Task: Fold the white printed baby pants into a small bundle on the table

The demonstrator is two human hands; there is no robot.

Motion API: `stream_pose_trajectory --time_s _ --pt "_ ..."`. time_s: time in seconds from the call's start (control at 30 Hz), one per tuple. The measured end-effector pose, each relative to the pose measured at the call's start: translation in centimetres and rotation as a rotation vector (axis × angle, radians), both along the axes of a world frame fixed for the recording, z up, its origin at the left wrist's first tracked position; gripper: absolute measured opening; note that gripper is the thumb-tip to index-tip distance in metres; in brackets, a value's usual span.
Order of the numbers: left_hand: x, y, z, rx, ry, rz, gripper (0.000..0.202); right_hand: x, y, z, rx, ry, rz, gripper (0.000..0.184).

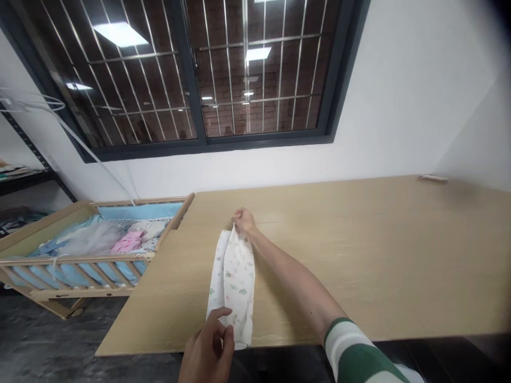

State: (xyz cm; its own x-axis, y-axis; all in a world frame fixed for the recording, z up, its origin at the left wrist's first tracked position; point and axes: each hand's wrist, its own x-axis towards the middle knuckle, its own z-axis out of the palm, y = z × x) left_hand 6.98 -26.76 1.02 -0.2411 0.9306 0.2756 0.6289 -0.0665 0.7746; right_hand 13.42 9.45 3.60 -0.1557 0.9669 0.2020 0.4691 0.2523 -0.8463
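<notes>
Head cam: left hand [209, 348] pinches the near end of a baby garment [233, 276] at the bench [379, 255] front edge, right hand [243, 221] pinches the far end, so I'd say pull it evenly taut and flat; it's white, folded long and narrow, with tiny green and pink prints.
</notes>
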Motion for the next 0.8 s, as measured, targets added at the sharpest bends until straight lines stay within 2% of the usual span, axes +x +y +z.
stream_pose_trajectory --time_s 0.17,0.33,0.43,0.5,0.57,0.63,0.73,0.8 --pt "-2.3 -1.0 -1.5 -0.121 0.172 0.048 0.031 -4.0 -1.5 -1.3 -0.01 -0.091 0.014 0.026" --pt "-3.5 -1.3 -2.4 -0.281 0.465 0.158 0.029 -5.1 -2.3 -1.7 -0.003 -0.135 0.079 0.026" --pt "-4.0 -1.7 -2.9 -0.259 0.672 0.242 0.025 -4.6 -3.1 -1.1 0.021 -0.135 0.169 0.025" --pt "-4.1 -1.8 -3.4 -0.16 0.776 0.267 0.023 -3.8 -4.5 -0.6 0.052 -0.137 0.236 0.024" --pt "-3.7 -1.9 -4.0 -0.006 0.829 0.229 0.026 -2.7 -6.9 0.0 0.116 -0.156 0.379 0.026" --pt "-2.8 -1.8 -5.1 0.139 0.839 0.151 0.034 -1.3 -10.4 0.5 0.205 -0.196 0.626 0.033" --pt "-0.8 -1.7 -7.9 0.231 0.866 0.1 0.051 1.0 -16.4 0.7 0.3 -0.277 1.02 0.057" --pt "0.4 -1.7 -10.0 0.244 0.914 0.121 0.058 2.4 -19.8 0.2 0.322 -0.319 1.19 0.066"
